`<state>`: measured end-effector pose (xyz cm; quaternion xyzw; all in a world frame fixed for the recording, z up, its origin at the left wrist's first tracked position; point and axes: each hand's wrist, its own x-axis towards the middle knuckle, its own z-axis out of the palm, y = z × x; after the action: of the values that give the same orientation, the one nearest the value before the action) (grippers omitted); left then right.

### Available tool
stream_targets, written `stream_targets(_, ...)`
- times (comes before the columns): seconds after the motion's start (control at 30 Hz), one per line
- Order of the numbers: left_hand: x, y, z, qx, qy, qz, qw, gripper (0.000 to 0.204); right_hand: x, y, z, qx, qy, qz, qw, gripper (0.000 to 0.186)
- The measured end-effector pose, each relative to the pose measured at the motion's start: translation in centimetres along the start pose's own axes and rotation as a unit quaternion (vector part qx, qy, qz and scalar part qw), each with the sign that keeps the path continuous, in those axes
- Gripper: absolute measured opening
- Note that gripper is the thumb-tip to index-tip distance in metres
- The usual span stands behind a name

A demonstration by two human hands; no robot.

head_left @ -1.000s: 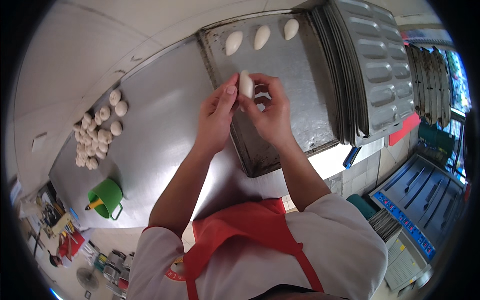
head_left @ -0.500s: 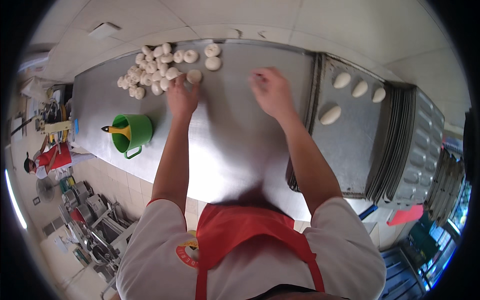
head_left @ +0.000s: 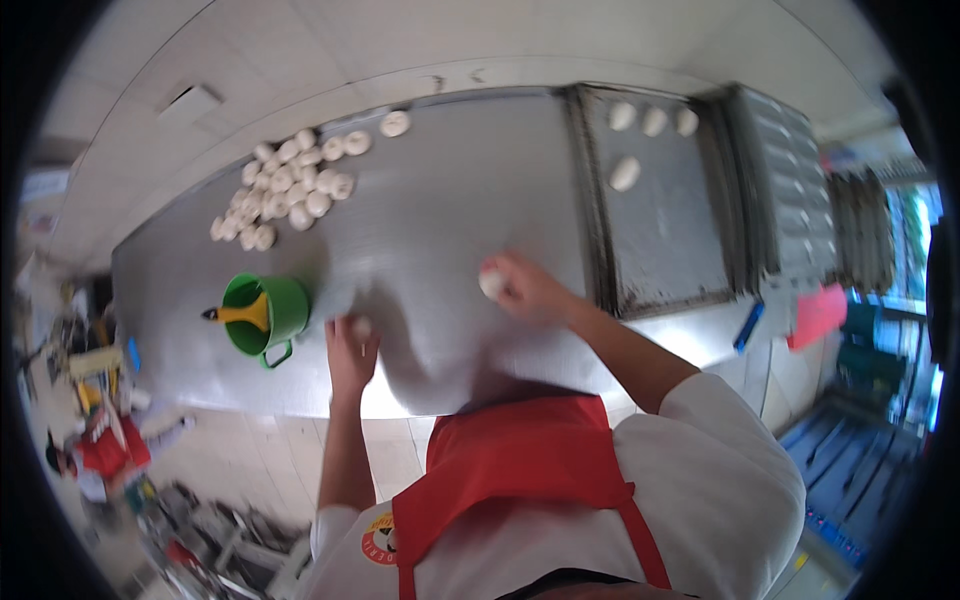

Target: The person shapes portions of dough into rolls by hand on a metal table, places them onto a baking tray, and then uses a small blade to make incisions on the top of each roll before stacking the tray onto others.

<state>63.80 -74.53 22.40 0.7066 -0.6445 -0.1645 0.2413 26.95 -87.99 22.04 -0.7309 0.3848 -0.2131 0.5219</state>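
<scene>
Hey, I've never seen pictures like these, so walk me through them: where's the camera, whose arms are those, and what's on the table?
No robot here: these are a person's own bare hands. A wide fisheye camera worn on the head looks down, so straight edges bend and the wearer's red apron shows at the bottom. On the metal table, pale dough-like pieces cluster at the left, with a green mug holding a yellow brush nearer the wearer. At the right sits a tray with four oval pieces, and beyond it a stack of moulded pans. The right hand holds a round piece; the left hand, blurred, seems to hold another pale lump.
</scene>
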Motion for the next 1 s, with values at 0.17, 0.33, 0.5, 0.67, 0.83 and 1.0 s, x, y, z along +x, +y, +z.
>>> stream_targets(0.17,-7.3,2.7,5.5,0.116,0.012,0.066,0.991,0.034,-8.7,0.7,12.0,-0.366,0.017,-0.106,0.924,0.035)
stream_targets(0.33,2.8,0.2,6.4,0.023,-0.031,0.198,0.979,0.021,-0.8,0.7,10.9,-0.454,0.068,-0.101,0.882,0.023)
stream_targets(0.5,-4.2,-3.8,4.7,0.051,-0.022,0.16,0.986,0.032,-7.6,2.7,11.8,-0.434,0.171,-0.087,0.88,0.025)
stream_targets(0.67,-3.6,-0.7,4.8,0.062,-0.046,0.167,0.983,0.039,-8.6,0.9,12.4,-0.482,0.124,-0.008,0.867,0.022)
stream_targets(0.83,1.8,-0.1,6.1,0.058,-0.051,0.107,0.991,0.037,0.4,-0.8,10.0,-0.468,0.185,-0.001,0.864,0.014)
stream_targets(1.0,-3.7,-0.7,5.6,0.101,-0.043,0.092,0.99,0.043,-7.4,1.6,13.7,-0.433,0.2,-0.014,0.879,0.011)
